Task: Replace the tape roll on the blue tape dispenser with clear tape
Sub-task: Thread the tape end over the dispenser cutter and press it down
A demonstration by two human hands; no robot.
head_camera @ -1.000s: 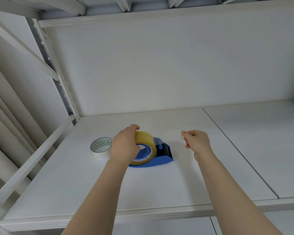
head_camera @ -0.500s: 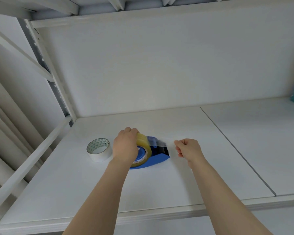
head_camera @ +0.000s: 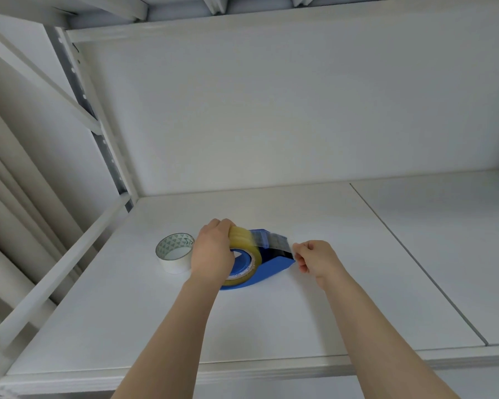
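Left hand (head_camera: pixel 213 253) fingers clamped on clear tape roll (head_camera: pixel 244 249) in blue tape dispenser (head_camera: pixel 271 262); right hand (head_camera: pixel 314 259) fingers pinched on tape strip (head_camera: pixel 274 241).

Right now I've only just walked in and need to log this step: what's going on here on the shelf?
A person is loading a clear tape roll into a blue tape dispenser on a white shelf. The left hand holds the roll, which sits on the dispenser's hub. The right hand pinches the tape's free end at the cutter end, a strip stretched between. A white tape roll lies flat to the left, untouched.
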